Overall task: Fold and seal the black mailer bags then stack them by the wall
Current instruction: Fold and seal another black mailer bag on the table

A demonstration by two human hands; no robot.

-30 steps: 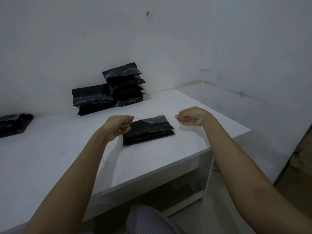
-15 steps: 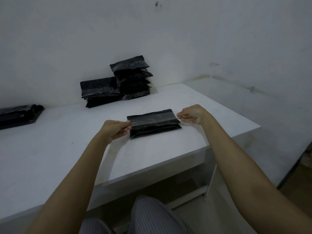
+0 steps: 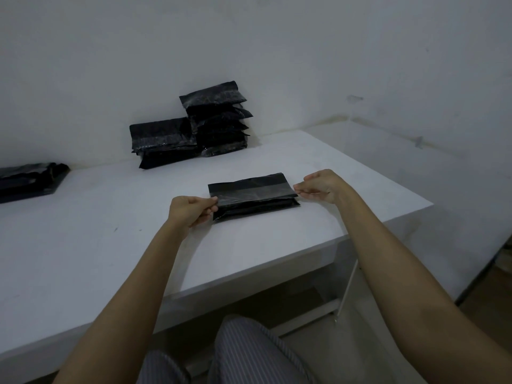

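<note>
In front of us we see one black mailer bag (image 3: 253, 196) lying flat on the white table, with its flap folded over the top and a glossy strip running along it. Two stacks of finished black bags (image 3: 191, 126) stand against the wall behind, the right stack higher than the left.
</note>
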